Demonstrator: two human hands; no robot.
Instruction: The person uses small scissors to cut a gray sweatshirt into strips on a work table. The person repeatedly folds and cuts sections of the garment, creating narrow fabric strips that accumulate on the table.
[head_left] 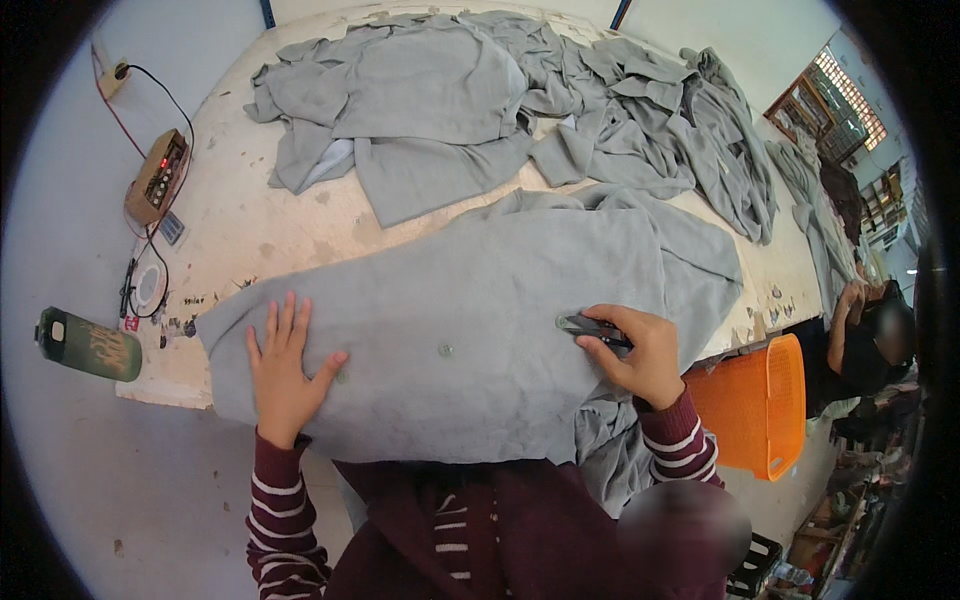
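Note:
A grey garment lies spread across the near side of the table, its lower edge against my body. Along it runs a row of small round buttons, among them a middle button. My left hand rests flat on the cloth at the left, fingers spread, thumb beside another button. Closed round small black thread snips, my right hand has their tip at the right-hand button. Whether the blades touch a thread is too small to tell.
Piled grey garments cover the far side of the table. A brown box with a red display, cables and a green bottle are at the left. At the right are an orange basket and another person.

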